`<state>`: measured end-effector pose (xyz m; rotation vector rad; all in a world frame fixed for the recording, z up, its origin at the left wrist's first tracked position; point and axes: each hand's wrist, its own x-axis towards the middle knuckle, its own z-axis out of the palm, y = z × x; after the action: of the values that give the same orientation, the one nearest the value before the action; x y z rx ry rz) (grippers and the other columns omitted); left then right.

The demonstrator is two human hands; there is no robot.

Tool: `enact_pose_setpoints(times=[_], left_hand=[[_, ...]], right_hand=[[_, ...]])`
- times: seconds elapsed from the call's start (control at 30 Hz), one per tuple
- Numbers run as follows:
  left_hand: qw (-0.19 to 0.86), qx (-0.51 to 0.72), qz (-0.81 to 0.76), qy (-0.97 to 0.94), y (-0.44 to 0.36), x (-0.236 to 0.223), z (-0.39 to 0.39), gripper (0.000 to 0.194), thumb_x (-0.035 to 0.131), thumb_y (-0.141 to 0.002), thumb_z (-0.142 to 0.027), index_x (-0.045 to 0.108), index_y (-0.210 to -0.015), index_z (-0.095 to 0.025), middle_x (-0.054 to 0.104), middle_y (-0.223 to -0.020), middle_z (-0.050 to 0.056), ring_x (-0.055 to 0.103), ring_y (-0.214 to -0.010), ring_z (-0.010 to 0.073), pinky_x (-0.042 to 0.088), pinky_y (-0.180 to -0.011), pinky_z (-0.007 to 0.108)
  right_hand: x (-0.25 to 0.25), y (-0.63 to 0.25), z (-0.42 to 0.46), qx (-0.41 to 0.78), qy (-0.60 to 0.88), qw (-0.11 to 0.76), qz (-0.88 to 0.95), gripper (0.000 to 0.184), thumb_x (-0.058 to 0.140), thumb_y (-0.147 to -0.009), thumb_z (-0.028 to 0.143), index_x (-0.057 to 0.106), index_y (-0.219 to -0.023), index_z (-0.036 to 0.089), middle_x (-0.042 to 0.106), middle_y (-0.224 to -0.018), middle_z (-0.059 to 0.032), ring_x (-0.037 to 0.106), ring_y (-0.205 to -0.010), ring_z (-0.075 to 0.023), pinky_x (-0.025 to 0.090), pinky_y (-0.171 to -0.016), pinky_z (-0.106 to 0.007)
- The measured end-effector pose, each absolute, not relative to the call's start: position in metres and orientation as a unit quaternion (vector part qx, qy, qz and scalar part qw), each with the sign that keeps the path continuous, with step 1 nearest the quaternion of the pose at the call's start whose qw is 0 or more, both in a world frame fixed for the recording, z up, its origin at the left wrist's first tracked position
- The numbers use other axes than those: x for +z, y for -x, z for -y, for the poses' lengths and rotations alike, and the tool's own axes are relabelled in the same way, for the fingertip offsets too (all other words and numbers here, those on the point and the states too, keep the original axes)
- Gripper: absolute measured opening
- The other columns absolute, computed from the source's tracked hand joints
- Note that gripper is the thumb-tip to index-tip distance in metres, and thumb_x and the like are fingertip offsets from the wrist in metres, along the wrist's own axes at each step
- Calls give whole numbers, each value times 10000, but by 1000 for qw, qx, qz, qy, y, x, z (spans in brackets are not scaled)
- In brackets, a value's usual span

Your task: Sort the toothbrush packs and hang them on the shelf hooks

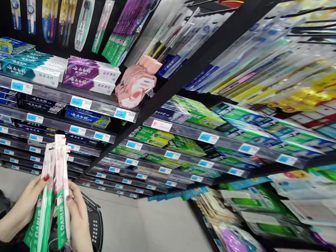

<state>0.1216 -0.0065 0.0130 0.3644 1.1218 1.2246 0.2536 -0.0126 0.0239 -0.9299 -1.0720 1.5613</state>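
Observation:
Both hands are low in the head view, in front of the shelves. My left hand point(25, 201) is closed around several packaged toothbrushes point(41, 225) with green lower ends and pale pink tops; its thumb with a red nail presses on the front pack. In my right hand point(78, 214), another packaged toothbrush point(63, 207) of the same pink and green kind is gripped, its bottom leaning outward to the right. The two bunches touch or overlap near their tops. How many packs each hand holds cannot be made out.
A black basket point(96, 226) sits behind my right hand, near the floor point(142, 242). Toothpaste boxes point(90, 76) line the shelves ahead. Packaged toothbrushes point(123, 28) hang from hooks above. A black upright post point(174, 88) divides the bays, and another shelf unit stands at right.

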Motion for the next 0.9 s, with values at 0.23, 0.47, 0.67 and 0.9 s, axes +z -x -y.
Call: enact_pose_setpoints(times=[0.23, 0.47, 0.67, 0.9], left_hand=[[678, 523, -498, -138, -116, 26, 7, 321, 588, -699, -455, 582, -798, -150, 600, -513, 2, 548, -416, 140, 452, -403, 260], [685, 504, -499, -164, -115, 30, 6, 352, 556, -706, -490, 581, -790, -149, 605, -532, 15, 556, -398, 156, 459, -386, 280], [683, 505, -504, -153, -116, 27, 8, 353, 571, -695, -493, 588, -781, -151, 595, -545, 6, 541, -409, 133, 487, -443, 285], [684, 502, -509, -145, -115, 31, 7, 371, 590, -683, -475, 608, -861, -150, 571, -523, -4, 533, -410, 141, 428, -368, 251]], right_hand=[[-1, -271, 1, 826, 134, 534, 120, 199, 459, -793, 214, 559, -950, 143, 258, -597, 93, 46, -338, 12, 145, -309, -101], [23, -265, -9, 803, 101, 586, 25, 226, 382, -814, 87, 546, -951, 159, 327, -682, 56, 164, -371, 14, 246, -357, -44], [48, -264, -20, 811, 95, 573, 72, 256, 454, -763, 87, 542, -980, 191, 374, -699, 59, 186, -370, 30, 246, -365, -43], [29, -266, -7, 850, 66, 480, 207, 189, 503, -772, 349, 593, -857, 206, 356, -470, 103, 202, -221, 1, 184, -270, -143]])
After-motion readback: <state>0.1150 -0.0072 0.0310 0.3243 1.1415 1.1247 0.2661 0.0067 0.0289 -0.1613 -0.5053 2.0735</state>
